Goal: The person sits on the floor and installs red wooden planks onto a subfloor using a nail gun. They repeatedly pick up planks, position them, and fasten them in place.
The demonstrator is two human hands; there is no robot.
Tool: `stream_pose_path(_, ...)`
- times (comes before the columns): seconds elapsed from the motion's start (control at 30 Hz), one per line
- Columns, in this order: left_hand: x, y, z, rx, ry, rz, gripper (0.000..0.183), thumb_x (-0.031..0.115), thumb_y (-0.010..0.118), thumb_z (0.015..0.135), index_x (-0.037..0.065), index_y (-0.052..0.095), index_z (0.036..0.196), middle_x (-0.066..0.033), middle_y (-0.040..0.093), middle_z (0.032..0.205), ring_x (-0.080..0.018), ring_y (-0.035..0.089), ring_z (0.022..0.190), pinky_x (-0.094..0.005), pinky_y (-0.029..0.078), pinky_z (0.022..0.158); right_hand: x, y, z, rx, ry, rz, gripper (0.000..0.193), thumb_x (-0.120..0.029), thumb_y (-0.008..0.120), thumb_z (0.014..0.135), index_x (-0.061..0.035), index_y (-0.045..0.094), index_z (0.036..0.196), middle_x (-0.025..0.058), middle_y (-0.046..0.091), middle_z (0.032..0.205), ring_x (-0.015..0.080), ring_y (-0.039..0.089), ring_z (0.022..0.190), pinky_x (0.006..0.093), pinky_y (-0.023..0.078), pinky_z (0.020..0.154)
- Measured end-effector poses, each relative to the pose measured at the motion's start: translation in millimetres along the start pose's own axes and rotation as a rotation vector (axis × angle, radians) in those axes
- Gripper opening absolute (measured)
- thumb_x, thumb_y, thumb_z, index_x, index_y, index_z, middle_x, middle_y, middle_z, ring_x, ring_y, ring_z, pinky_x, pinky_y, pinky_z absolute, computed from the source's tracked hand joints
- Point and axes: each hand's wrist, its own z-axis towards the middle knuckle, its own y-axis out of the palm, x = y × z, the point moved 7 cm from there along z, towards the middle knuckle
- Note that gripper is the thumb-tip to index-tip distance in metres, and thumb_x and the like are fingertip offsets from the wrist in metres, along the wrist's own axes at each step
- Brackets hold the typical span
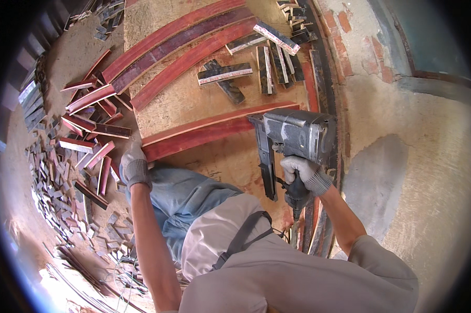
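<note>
My right hand [302,172], in a grey knit glove, is wrapped round the handle of a black nail gun [298,133]. The nail gun's head sits over the right part of a red-faced wooden board [204,136]; I cannot tell whether its nose touches the wood. At the board's left end my left hand [135,163], gloved too, grips the edge, its fingertips partly hidden. The board lies across a plywood work surface [178,107] in front of me. A hose fitting [297,202] hangs below the nail gun's handle.
Farther off lie curved red strips [178,39] side by side. Short wooden blocks [225,74] rest on the plywood, with more at the far right. Offcuts [89,130] are heaped on the floor at left. A worn plaster wall [423,172] stands close on the right.
</note>
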Motion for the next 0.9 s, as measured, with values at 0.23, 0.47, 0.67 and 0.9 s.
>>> stream_pose_path(0.23, -35, 76, -26, -0.22, 0.053, 0.062, 0.058, 0.024, 0.089, 0.077, 0.005, 0.065, 0.127, -0.0178, 0.074, 0.112, -0.0329, 0.072, 0.102, -0.0393, 0.061, 0.083, 9, 11, -17, -0.045, -0.028, -0.045, 0.032, -0.025, 0.061, 0.098, -0.0066, 0.061, 0.072, 0.0028, 0.056, 0.061, 0.0136, 0.054, 0.057, 0.0323, 0.047, 0.061)
stream_pose_path(0.47, -27, 81, -22, -0.347, 0.561, 0.595, 0.057, 0.025, 0.09, 0.076, 0.003, 0.066, 0.122, -0.0177, 0.071, 0.115, -0.0317, 0.071, 0.097, -0.0438, 0.062, 0.075, 14, 46, -2, -0.123, -0.023, -0.15, 0.033, -0.023, 0.058, 0.1, -0.006, 0.057, 0.071, 0.0033, 0.057, 0.06, 0.0133, 0.056, 0.057, 0.0309, 0.048, 0.062)
stream_pose_path(0.67, -16, 81, -38, -0.232, 0.753, 0.86, 0.068, 0.026, 0.098, 0.063, 0.003, 0.067, 0.12, -0.02, 0.074, 0.107, -0.0364, 0.072, 0.099, -0.0429, 0.057, 0.086, 17, 64, 4, -0.145, -0.021, -0.151, 0.033, -0.021, 0.058, 0.101, -0.0051, 0.057, 0.073, 0.0042, 0.057, 0.06, 0.0138, 0.056, 0.057, 0.0311, 0.049, 0.062)
stream_pose_path(0.9, -7, 81, -42, -0.275, 0.726, 0.866, 0.068, 0.03, 0.098, 0.063, 0.004, 0.067, 0.118, -0.0209, 0.074, 0.106, -0.0383, 0.071, 0.099, -0.0439, 0.057, 0.085, 18, 70, -6, -0.052, 0.025, -0.03, 0.026, -0.026, 0.058, 0.1, -0.0072, 0.064, 0.082, 0.0016, 0.055, 0.062, 0.0125, 0.051, 0.055, 0.0322, 0.044, 0.057)
